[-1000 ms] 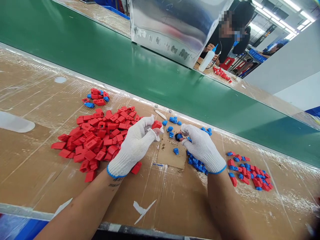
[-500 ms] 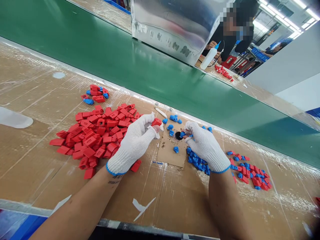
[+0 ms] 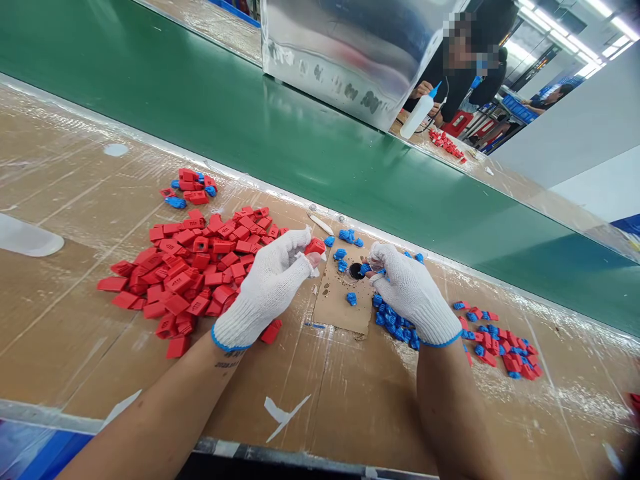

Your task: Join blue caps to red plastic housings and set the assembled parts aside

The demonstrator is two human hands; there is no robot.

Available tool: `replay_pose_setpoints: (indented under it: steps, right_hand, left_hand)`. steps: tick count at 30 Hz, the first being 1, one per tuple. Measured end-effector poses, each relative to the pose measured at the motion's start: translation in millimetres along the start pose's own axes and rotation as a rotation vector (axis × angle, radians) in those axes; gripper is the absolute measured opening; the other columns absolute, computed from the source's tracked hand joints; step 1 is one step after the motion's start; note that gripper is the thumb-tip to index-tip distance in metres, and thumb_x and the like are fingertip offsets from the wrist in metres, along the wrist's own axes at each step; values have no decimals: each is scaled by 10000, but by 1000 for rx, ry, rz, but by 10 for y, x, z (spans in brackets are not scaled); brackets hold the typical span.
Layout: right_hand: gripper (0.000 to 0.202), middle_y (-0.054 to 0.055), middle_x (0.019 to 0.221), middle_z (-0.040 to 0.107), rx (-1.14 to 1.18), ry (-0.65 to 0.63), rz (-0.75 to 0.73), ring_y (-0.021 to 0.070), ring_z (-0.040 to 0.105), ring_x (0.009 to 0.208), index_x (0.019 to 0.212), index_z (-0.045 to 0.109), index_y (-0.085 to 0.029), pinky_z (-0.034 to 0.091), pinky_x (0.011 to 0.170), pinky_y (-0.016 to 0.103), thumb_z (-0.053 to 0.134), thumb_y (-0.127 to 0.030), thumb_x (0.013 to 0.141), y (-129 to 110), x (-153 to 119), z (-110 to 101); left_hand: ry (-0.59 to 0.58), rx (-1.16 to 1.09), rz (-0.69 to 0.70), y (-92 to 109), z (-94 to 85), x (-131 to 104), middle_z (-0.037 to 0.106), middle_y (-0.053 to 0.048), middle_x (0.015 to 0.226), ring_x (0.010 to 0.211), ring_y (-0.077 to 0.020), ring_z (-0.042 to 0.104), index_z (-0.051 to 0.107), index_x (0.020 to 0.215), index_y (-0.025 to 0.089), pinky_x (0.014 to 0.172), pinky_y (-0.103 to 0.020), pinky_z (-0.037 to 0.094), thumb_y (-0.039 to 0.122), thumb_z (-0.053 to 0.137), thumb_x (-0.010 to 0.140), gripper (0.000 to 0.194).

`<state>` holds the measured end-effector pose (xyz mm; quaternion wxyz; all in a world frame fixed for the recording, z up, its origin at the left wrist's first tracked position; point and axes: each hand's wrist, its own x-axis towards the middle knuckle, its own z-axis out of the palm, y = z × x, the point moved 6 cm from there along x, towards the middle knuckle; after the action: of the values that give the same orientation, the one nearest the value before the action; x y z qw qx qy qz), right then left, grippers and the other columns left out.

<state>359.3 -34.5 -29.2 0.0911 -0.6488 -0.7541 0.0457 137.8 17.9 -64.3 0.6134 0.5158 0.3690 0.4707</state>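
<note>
My left hand (image 3: 275, 280), in a white glove with bare fingertips, pinches a red block (image 3: 315, 247) beside the cardboard piece (image 3: 333, 303). Gloved too, my right hand (image 3: 405, 287) holds a small blue piece (image 3: 365, 269) at the edge of a round black pot (image 3: 357, 271). Several loose blue pieces lie on the cardboard, and a heap of them (image 3: 395, 323) is partly under my right hand. A large pile of red blocks (image 3: 185, 267) spreads to the left of my left hand.
Red blocks with blue pieces form a group (image 3: 505, 343) at the right and a smaller one (image 3: 190, 188) at the upper left. A white tool (image 3: 321, 224) lies near the green belt (image 3: 200, 120). Across it, a person holds a white bottle (image 3: 418, 115) near a metal box (image 3: 345, 60).
Both hands stay almost where they were, with the same pieces in them. The camera view has shifted very slightly.
</note>
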Motion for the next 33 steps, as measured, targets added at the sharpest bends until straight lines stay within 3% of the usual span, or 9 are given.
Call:
replay_pose_setpoints:
  steps: [11, 19, 23, 27, 33]
  right_hand:
    - [122, 40, 882, 700, 50, 29, 22, 212, 635, 739, 962, 522, -250, 361, 641, 306, 588, -203, 871, 27, -20, -30]
    - [215, 33, 1072, 732, 477, 348, 21, 188, 692, 808, 1064, 557, -277, 548, 727, 374, 712, -228, 924, 149, -254, -323]
    - [282, -13, 1069, 708, 664, 443, -44, 191, 729, 917, 1077, 566, -317, 581, 779, 376, 749, -168, 922, 42, -313, -407]
    - [322, -27, 1032, 709, 829, 490, -120, 196, 745, 979, 1057, 592, -326, 612, 795, 359, 760, -111, 885, -135, -314, -443]
    - [253, -2, 1025, 744, 805, 450, -173, 195, 725, 910, 998, 610, -290, 602, 786, 360, 774, -127, 895, -347, -321, -407]
  left_hand:
    - [-22, -26, 12, 12, 14, 5, 679, -9, 848, 687, -126, 586, 673, 961, 172, 677, -289, 535, 301, 788, 808, 231]
    - [-128, 102, 49, -43, 101, -79, 719, -17, 871, 727, -132, 622, 696, 1028, 172, 682, -275, 529, 228, 728, 874, 167]
    - [-213, 193, 174, 22, 194, -179, 751, -13, 890, 791, -133, 671, 691, 924, 180, 756, -276, 552, 160, 739, 865, 78]
    - [-226, 171, 282, 71, 229, -231, 777, 3, 908, 839, -119, 701, 669, 853, 187, 797, -247, 557, 61, 762, 814, 161]
    - [-195, 191, 387, 152, 228, -237, 787, -1, 878, 797, -113, 718, 688, 843, 185, 770, -235, 569, 27, 790, 825, 188]
